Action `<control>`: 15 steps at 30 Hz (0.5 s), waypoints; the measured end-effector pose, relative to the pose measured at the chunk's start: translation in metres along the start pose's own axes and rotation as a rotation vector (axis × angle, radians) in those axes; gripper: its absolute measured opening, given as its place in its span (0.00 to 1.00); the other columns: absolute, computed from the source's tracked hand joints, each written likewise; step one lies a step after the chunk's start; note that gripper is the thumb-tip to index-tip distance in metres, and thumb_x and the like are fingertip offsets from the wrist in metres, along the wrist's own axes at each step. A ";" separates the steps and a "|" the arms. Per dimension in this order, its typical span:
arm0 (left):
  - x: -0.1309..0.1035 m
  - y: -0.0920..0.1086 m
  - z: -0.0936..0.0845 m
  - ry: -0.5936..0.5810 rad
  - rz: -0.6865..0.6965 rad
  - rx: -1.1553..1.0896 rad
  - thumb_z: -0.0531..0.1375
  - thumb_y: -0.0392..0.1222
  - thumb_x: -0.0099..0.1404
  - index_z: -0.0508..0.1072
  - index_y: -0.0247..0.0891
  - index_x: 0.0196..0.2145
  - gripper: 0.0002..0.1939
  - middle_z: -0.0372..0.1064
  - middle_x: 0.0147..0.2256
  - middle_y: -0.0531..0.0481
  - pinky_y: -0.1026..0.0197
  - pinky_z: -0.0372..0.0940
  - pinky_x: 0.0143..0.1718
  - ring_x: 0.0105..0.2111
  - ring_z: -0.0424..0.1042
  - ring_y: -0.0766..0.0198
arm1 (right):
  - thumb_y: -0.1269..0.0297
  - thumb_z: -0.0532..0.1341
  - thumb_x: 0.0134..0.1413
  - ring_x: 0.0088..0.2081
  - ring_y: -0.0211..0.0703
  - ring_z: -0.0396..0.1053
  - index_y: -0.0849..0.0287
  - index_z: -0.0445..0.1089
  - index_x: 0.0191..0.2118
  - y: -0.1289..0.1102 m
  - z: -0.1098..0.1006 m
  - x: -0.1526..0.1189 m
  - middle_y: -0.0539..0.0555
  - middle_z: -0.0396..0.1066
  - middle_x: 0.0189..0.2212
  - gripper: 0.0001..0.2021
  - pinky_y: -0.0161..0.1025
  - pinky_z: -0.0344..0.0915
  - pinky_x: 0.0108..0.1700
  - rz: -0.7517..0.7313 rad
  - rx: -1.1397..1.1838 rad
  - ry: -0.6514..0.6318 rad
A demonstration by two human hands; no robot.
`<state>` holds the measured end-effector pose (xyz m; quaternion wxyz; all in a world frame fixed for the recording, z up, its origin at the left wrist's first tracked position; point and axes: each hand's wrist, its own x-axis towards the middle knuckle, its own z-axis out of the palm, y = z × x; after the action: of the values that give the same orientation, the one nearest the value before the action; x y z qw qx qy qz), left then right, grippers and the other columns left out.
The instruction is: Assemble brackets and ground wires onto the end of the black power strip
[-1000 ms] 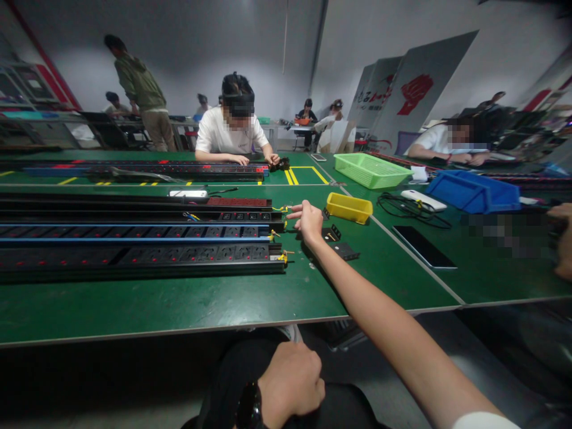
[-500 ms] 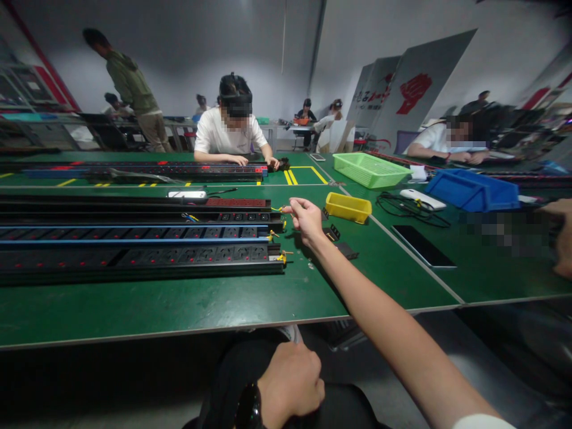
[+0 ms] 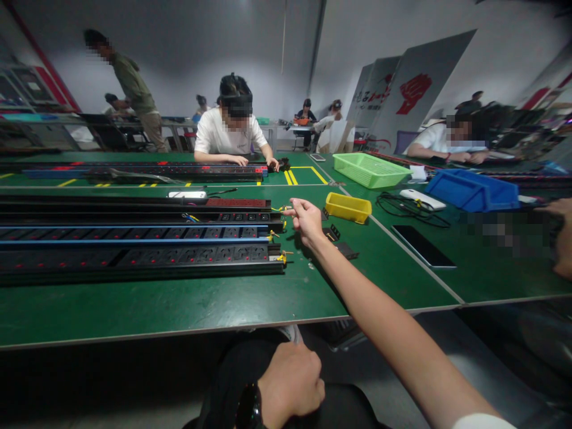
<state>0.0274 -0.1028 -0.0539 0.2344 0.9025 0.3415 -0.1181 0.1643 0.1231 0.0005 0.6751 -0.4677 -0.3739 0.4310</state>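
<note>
"Reaching just left of the yellow rectangular plastic bin (image 3: pixel 348 210) with bare right hand (image 3: pixel 307 222), fingers narrow at a thin yellow-green wire (image 3: pixel 277 209). Gripping?"

"Cannot tell. Resting nearer than the bin: bare left hand (image 3: pixel 292 379), curled closed, contents hidden."

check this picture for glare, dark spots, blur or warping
Head view: pale glare on the green table toward its near edge; head view: deep shadow underneath; head view: stretching and smearing at the right side, where a co-worker's hand is blurred; head view: the thin wires by the right hand are too soft to trace.
</note>
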 end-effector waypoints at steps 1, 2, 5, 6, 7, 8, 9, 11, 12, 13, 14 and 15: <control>0.000 0.000 0.000 0.000 0.001 0.003 0.55 0.42 0.66 0.82 0.29 0.37 0.17 0.80 0.38 0.29 0.46 0.74 0.44 0.41 0.81 0.42 | 0.52 0.67 0.60 0.11 0.27 0.54 0.60 0.71 0.41 0.000 0.000 0.000 0.49 0.77 0.21 0.15 0.27 0.46 0.14 0.003 0.005 -0.003; 0.000 0.000 0.000 0.000 0.002 0.004 0.55 0.42 0.66 0.82 0.29 0.37 0.17 0.80 0.38 0.29 0.45 0.75 0.44 0.41 0.81 0.41 | 0.52 0.67 0.61 0.11 0.27 0.54 0.60 0.71 0.41 -0.001 0.000 0.000 0.50 0.77 0.21 0.15 0.27 0.46 0.14 0.003 0.011 -0.007; 0.000 0.001 0.000 0.007 0.000 0.008 0.55 0.42 0.66 0.82 0.29 0.38 0.18 0.80 0.38 0.30 0.46 0.75 0.44 0.41 0.81 0.42 | 0.52 0.64 0.64 0.11 0.27 0.55 0.61 0.72 0.41 -0.001 0.000 -0.001 0.50 0.77 0.21 0.14 0.27 0.47 0.14 0.007 0.010 -0.012; 0.000 0.001 0.000 0.007 -0.002 0.009 0.55 0.42 0.66 0.82 0.29 0.38 0.17 0.80 0.37 0.30 0.46 0.75 0.44 0.41 0.81 0.42 | 0.52 0.63 0.65 0.11 0.27 0.55 0.61 0.72 0.41 -0.002 0.000 0.000 0.50 0.77 0.21 0.15 0.27 0.48 0.14 0.012 0.007 -0.012; 0.000 0.001 0.000 0.007 -0.005 0.009 0.55 0.42 0.66 0.82 0.30 0.38 0.17 0.80 0.37 0.30 0.46 0.75 0.44 0.41 0.81 0.42 | 0.52 0.61 0.67 0.11 0.27 0.55 0.61 0.72 0.42 -0.002 0.000 0.000 0.50 0.77 0.22 0.15 0.27 0.48 0.14 0.018 0.007 -0.014; 0.000 0.001 0.000 0.008 -0.007 0.008 0.55 0.42 0.66 0.82 0.30 0.38 0.17 0.80 0.37 0.30 0.46 0.75 0.43 0.41 0.81 0.42 | 0.52 0.59 0.69 0.11 0.27 0.55 0.61 0.72 0.41 -0.002 0.000 0.000 0.50 0.77 0.22 0.16 0.27 0.48 0.14 0.028 0.008 -0.016; 0.000 0.001 0.000 0.009 -0.007 0.007 0.55 0.42 0.66 0.82 0.30 0.38 0.17 0.80 0.37 0.30 0.46 0.75 0.43 0.41 0.81 0.42 | 0.51 0.57 0.70 0.11 0.28 0.56 0.61 0.72 0.40 -0.003 0.000 0.000 0.51 0.76 0.21 0.17 0.27 0.48 0.14 0.040 0.009 -0.017; 0.000 0.000 0.001 0.011 -0.005 0.008 0.55 0.42 0.66 0.82 0.29 0.38 0.17 0.80 0.37 0.30 0.46 0.75 0.43 0.40 0.81 0.42 | 0.48 0.57 0.70 0.11 0.28 0.54 0.61 0.71 0.35 -0.003 0.000 0.000 0.49 0.71 0.16 0.20 0.27 0.47 0.13 0.065 0.010 -0.005; 0.001 0.000 0.002 0.010 -0.005 0.011 0.55 0.42 0.66 0.82 0.29 0.38 0.17 0.80 0.37 0.30 0.46 0.75 0.43 0.40 0.81 0.42 | 0.46 0.57 0.68 0.11 0.28 0.53 0.60 0.70 0.31 -0.004 0.000 0.000 0.47 0.66 0.14 0.22 0.27 0.46 0.13 0.074 0.012 0.003; 0.001 0.000 0.002 0.011 -0.005 0.014 0.55 0.42 0.66 0.82 0.29 0.38 0.17 0.80 0.37 0.29 0.46 0.75 0.43 0.41 0.81 0.42 | 0.45 0.59 0.67 0.11 0.28 0.51 0.59 0.67 0.28 -0.003 0.000 0.000 0.44 0.61 0.12 0.23 0.27 0.45 0.13 0.078 0.017 0.011; 0.001 0.000 0.002 0.012 -0.003 0.017 0.55 0.42 0.66 0.82 0.29 0.38 0.17 0.80 0.37 0.29 0.46 0.75 0.44 0.41 0.81 0.41 | 0.45 0.60 0.66 0.11 0.28 0.49 0.58 0.65 0.25 -0.003 0.000 0.000 0.43 0.56 0.11 0.24 0.26 0.45 0.13 0.077 0.023 0.019; 0.001 0.000 0.002 0.015 -0.003 0.016 0.55 0.42 0.66 0.82 0.29 0.38 0.17 0.80 0.38 0.29 0.45 0.75 0.44 0.41 0.81 0.41 | 0.46 0.61 0.65 0.11 0.27 0.48 0.58 0.63 0.24 -0.002 0.000 0.000 0.42 0.54 0.10 0.24 0.26 0.44 0.13 0.075 0.030 0.026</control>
<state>0.0279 -0.1031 -0.0566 0.2242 0.9048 0.3435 -0.1144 0.1652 0.1228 0.0027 0.6701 -0.4770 -0.3406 0.4555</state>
